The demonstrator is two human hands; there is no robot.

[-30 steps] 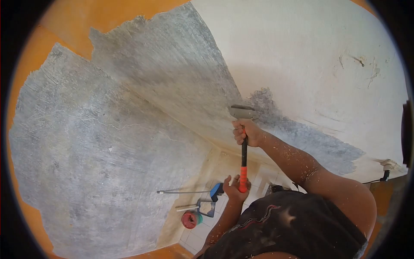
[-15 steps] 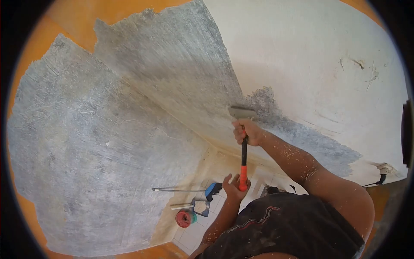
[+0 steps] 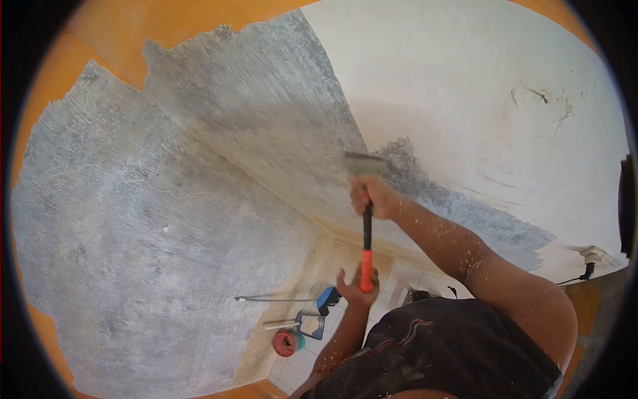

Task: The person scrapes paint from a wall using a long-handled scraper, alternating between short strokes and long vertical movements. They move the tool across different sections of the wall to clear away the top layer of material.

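A long-handled scraper [image 3: 367, 233] with a wide, blurred blade is held upright in front of the wall. My right hand [image 3: 372, 195] is wrapped round the upper end of its black shaft, just below the blade. Lower down, my left hand [image 3: 359, 287] is at the orange-red grip, with the thumb sticking out and the fingers curled behind the handle. The blade lies over the bare grey wall [image 3: 286, 126], close to the edge of the white paint [image 3: 452, 86]. Whether it touches the wall is hard to tell.
Below left on the tiled floor [image 3: 302, 359] are a red and green bucket [image 3: 288, 343], a dustpan [image 3: 311, 325] holding pale debris and a blue broom [image 3: 327, 300]. A socket with a plug and black cable [image 3: 587, 271] is at the lower right of the white wall.
The scraper and both my hands have shifted slightly left, and the blade is a little higher in view. The grip on the shaft looks the same.
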